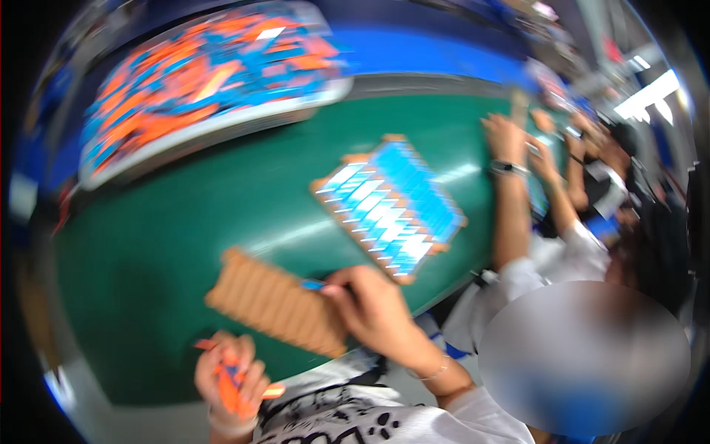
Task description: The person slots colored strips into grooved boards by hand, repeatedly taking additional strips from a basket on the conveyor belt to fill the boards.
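My left hand (233, 374) is closed around several slim orange and blue pieces (231, 388), whose ends stick out between the fingers. Beside it on the table lies a brown ridged tray (274, 303), cardboard-like, its slots running crosswise. Over the right part of this tray, my right hand (370, 307) pinches a small blue piece (312, 285) between thumb and fingertips. Whether the piece touches the tray cannot be made out through the blur. Farther off, a second brown tray (396, 138) carries rows of shiny blue pieces (384, 214).
A large white bin (214, 129) heaped with orange and blue pieces stands at the far left of the green table (148, 244). To the right, co-workers' hands (506, 140) work along the same table. A person (584, 362) sits close by my right arm.
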Available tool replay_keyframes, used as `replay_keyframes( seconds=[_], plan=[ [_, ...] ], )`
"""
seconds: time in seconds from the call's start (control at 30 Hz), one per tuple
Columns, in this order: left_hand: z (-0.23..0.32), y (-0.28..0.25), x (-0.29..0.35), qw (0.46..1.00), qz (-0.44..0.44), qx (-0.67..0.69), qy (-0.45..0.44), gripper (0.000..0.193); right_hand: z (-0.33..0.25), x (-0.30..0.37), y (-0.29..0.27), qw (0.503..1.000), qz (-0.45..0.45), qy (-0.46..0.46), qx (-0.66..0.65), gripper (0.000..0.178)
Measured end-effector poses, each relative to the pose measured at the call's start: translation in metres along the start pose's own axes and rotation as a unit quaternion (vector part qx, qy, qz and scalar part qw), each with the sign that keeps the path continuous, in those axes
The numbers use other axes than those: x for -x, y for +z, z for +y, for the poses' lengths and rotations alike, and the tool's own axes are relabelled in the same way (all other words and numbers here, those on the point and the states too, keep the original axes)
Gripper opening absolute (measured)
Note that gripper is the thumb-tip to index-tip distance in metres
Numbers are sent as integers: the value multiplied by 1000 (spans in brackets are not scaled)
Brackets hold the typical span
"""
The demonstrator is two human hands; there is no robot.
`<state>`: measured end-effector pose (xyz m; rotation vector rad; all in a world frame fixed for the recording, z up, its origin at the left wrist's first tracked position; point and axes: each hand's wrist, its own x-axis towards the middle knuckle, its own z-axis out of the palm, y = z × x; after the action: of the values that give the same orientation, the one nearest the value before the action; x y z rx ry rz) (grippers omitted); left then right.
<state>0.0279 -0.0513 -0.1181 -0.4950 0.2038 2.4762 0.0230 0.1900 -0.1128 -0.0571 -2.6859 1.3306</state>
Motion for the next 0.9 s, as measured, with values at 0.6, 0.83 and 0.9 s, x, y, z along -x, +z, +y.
replay_keyframes(
  seconds=[0.6,0.83,0.9],
  plan=[
    [-11,6,-26,996,56,-37,-66,28,0,5,-33,987,-147,56,13,47],
    [-14,15,-41,994,63,-87,-35,27,-3,7,-34,973,-146,167,-68,48],
    [-18,17,-41,991,73,-108,-22,26,-8,13,-30,991,-96,87,-14,51]
  ],
)
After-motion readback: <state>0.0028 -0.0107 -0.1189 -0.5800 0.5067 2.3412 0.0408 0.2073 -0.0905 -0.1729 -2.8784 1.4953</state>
